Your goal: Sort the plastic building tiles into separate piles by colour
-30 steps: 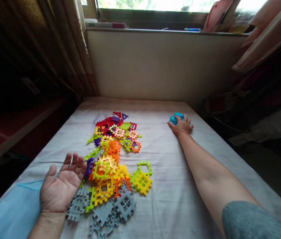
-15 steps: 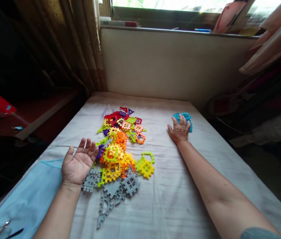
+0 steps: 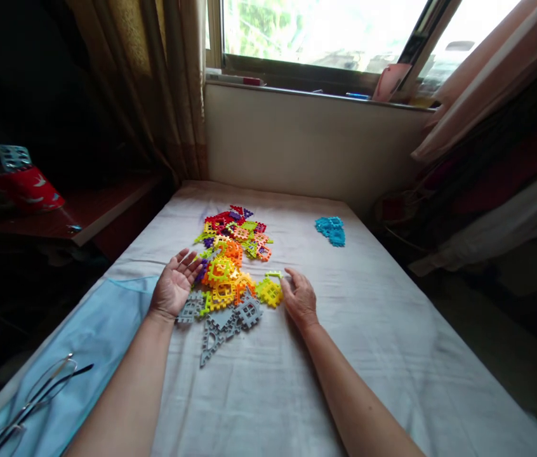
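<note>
A heap of interlocking plastic pieces lies across the sheet, with red pieces point(image 3: 221, 222) at the far end, orange and yellow pieces point(image 3: 223, 293) in the middle and grey pieces point(image 3: 223, 322) nearest me. My left hand point(image 3: 174, 285) rests palm up, fingers spread, against the heap's left side, holding nothing. On the right side of the heap, my right hand point(image 3: 299, 297) is beside a yellow piece point(image 3: 269, 292) and a lime green piece point(image 3: 273, 274); its fingers are slightly bent and apart. Blue pieces point(image 3: 331, 231) sit in a separate small pile farther right.
Eyeglasses point(image 3: 40, 397) lie on a light blue cloth point(image 3: 101, 336) at the left. A red container point(image 3: 35, 189) stands on a dark red side table point(image 3: 101, 203). Curtains, a window and hanging clothes surround the bed's far end.
My right hand has left the blue pieces and moved left and nearer, to the yellow and green pieces. My left hand stays open by the heap. The view has tilted up.
</note>
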The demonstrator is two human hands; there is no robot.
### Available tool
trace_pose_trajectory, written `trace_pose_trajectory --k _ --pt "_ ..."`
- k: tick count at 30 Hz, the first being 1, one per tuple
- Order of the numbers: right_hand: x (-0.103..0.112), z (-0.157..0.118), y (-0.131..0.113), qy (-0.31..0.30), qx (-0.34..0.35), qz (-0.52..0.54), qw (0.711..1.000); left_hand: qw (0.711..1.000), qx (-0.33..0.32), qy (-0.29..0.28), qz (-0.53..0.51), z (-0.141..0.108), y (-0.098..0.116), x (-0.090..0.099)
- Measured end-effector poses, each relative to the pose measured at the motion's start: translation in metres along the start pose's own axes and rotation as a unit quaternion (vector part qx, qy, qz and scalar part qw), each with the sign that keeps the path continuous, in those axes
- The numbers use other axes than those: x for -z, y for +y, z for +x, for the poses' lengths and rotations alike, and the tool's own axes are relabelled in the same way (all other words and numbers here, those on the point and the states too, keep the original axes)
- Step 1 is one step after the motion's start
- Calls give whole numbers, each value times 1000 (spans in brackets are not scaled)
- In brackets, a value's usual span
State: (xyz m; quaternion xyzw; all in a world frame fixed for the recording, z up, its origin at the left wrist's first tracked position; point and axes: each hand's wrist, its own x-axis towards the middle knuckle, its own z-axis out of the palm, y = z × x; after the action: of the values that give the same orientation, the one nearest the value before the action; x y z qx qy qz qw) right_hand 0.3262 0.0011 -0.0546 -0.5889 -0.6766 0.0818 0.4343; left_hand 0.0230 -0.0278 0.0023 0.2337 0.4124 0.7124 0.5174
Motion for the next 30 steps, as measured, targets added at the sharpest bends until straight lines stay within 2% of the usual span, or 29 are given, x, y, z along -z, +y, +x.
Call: trace_pose_trajectory --k 2,3,4,6,8,9,11,13,18,20,22,24,27,28,30 --pt "2 -15 -13 -12 18 13 1000 988 -50 -36 138 -4 -8 -2" --pt "2 -21 -18 -17 26 19 999 967 -83 -62 231 -7 -12 -4" --pt "2 -25 -22 -21 33 24 999 932 -118 -88 331 -10 -16 -7" --pt "3 -30 -28 -22 38 38 998 821 -185 -127 525 -21 -23 -14" --pt "3 -32 -29 -16 33 53 998 706 -214 -126 663 -34 -29 -24" --pt "3 -33 -29 -13 28 61 998 664 -215 -120 706 -41 -32 -29" --pt "4 -33 -27 -6 17 76 997 603 -222 -123 757 -55 -38 -41" --pt "4 -33 -25 7 5 87 996 565 -238 -155 775 -67 -45 -53" --pt "6 -32 -16 52 -45 133 989 526 -299 -267 750 -86 -59 -77" --pt "7 -31 -11 66 -79 167 981 510 -313 -316 736 -89 -59 -80" --pt "9 -29 -7 74 -111 201 970 502 -317 -334 732 -89 -57 -78" --pt "11 -28 -3 74 -131 224 963 506 -309 -305 745 -84 -52 -70" --pt "17 -26 -1 72 -143 231 960 519 -280 -210 780 -66 -44 -56" --pt "18 -25 -2 70 -146 230 959 529 -264 -173 788 -59 -42 -51" --pt "21 -23 -2 66 -153 231 959 567 -218 -114 786 -47 -37 -45"
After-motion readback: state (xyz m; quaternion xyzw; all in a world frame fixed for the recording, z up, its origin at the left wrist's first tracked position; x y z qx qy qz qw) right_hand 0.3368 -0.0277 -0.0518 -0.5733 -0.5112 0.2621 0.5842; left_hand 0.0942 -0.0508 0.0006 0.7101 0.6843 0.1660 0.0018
